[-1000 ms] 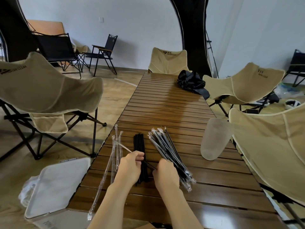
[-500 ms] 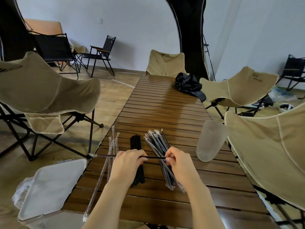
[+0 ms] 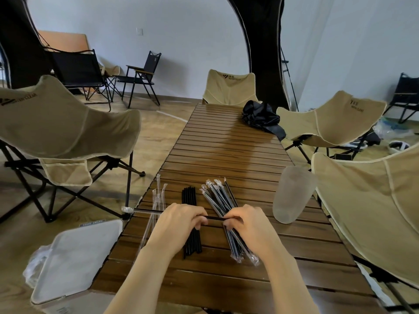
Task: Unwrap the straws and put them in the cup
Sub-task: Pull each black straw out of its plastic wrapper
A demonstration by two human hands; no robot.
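Both bare forearms come up from the lower edge and lean slightly toward each other. The left hand (image 3: 179, 222) lies back up, knuckles forward, its fingers curled under and closed round a thin black straw (image 3: 215, 218) that runs out past it on both sides. The right hand (image 3: 248, 224) sits just to its right at the same level, back up too, fingertips and thumb pinching the straw's near end. A short gap parts the hands.
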